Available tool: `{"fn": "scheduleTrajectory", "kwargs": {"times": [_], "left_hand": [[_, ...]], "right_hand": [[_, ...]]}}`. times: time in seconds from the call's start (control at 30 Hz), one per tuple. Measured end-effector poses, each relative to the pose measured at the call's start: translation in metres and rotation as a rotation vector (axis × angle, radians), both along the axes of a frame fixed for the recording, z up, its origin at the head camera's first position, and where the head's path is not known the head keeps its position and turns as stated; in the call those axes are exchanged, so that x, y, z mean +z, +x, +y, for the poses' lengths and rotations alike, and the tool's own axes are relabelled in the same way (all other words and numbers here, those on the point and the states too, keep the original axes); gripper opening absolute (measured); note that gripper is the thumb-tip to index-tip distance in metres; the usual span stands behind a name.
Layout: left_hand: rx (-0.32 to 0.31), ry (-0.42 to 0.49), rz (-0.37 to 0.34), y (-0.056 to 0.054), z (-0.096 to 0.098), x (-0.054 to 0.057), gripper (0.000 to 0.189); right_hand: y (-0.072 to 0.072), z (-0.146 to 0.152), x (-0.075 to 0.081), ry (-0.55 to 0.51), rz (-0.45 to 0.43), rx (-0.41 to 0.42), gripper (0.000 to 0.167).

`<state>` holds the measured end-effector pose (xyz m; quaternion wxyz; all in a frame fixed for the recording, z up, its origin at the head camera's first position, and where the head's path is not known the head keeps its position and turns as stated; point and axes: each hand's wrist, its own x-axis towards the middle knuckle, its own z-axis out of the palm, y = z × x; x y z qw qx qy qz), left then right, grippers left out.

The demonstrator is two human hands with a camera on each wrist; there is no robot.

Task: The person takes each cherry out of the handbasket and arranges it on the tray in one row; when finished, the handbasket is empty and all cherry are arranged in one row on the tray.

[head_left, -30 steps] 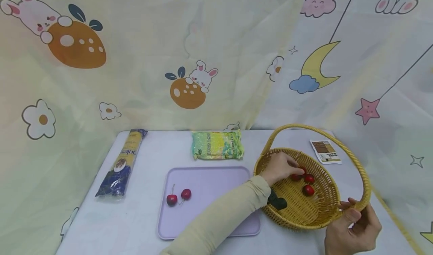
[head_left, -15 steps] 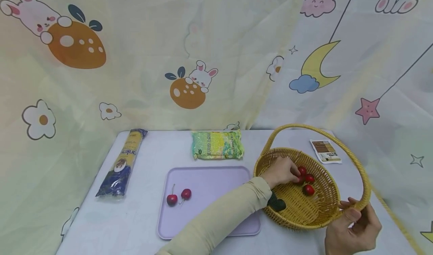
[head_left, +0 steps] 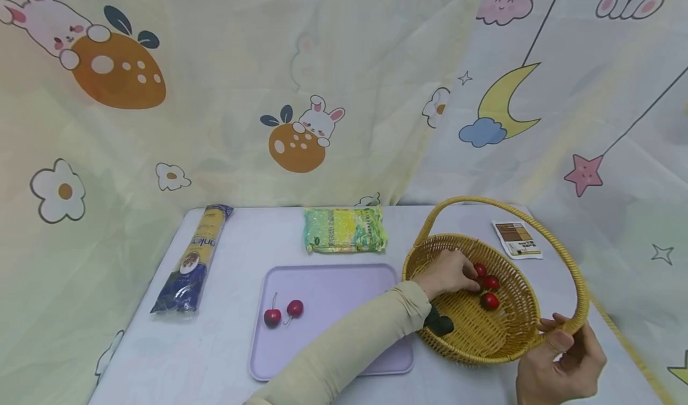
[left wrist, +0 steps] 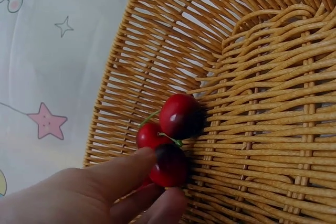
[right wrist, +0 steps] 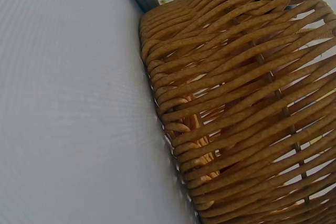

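In the head view, my left hand (head_left: pixel 447 272) reaches down into a round wicker basket (head_left: pixel 475 334), the forearm crossing the purple tray. Its fingertips pinch a dark red cherry (left wrist: pixel 171 169) low by the basket's inner wall, as the left wrist view shows. More red cherries (left wrist: pixel 178 113) lie against it, one with a green stem; the fingers partly cover the group. At the basket's near right side, my right hand (head_left: pixel 561 363) grips the rim where the arched handle (head_left: pixel 575 273) joins. The right wrist view shows only the basket's outer weave (right wrist: pixel 236 98) and the white tabletop.
Two stemmed cherries (head_left: pixel 272 317) lie on the purple tray (head_left: pixel 333 279). A blue and yellow pasta packet (head_left: pixel 193 255) is at the left, a green and yellow packet (head_left: pixel 345 230) behind the tray. Beyond the basket lies a small white and brown pouch (head_left: pixel 517 240).
Inside the basket, my left fingers have shifted slightly down and the cherries there have moved a little. The right hand keeps its place on the basket.
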<state>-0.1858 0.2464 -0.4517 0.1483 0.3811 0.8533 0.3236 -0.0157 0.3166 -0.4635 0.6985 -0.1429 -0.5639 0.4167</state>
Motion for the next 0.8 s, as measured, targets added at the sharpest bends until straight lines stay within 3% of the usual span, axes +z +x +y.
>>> {"fn": "scheduleTrajectory", "kwargs": {"times": [0.17, 0.3, 0.6, 0.8], "left_hand": [[-0.063, -0.045, -0.030, 0.000, -0.001, 0.001, 0.034], [-0.113, -0.068, -0.024, 0.001, -0.001, 0.002, 0.029], [-0.144, -0.052, -0.032, 0.003, -0.003, 0.005, 0.021], [-0.151, 0.025, 0.066, 0.000, -0.004, 0.011, 0.019]], "right_hand": [[0.000, 0.000, 0.000, 0.005, -0.010, -0.007, 0.035], [0.000, -0.001, 0.001, -0.004, -0.011, -0.003, 0.036], [0.001, -0.001, 0.000, -0.005, -0.019, 0.000, 0.032], [0.000, 0.000, 0.000, 0.006, -0.020, -0.013, 0.033]]}}
